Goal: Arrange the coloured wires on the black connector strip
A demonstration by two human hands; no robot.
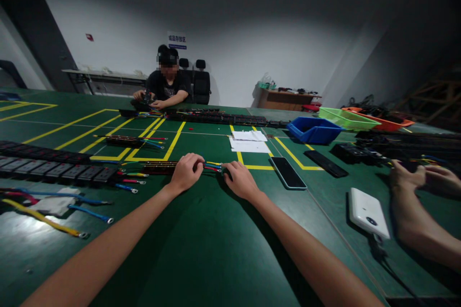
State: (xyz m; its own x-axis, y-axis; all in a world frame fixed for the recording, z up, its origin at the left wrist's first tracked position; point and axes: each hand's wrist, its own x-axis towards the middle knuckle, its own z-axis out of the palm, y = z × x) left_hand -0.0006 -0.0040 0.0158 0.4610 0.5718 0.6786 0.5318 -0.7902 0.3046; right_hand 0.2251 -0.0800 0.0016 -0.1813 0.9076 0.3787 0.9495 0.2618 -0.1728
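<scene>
The left hand (188,171) curls over the wire bundle (212,167), and the right hand's (239,180) bent fingers touch its lug ends; whether either pinches, I cannot tell. Bare green tabletop (201,249) opens from the grip toward the body. Right of the grip lies a phone (288,172); beyond it, a blue bin (314,130). Far ahead, a wall sign (177,39) reads "成品存放区".

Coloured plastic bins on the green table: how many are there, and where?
3, right of centre: a blue bin nearest, a green bin behind it, and an orange bin farthest right. Dark parts there could hide more.
</scene>
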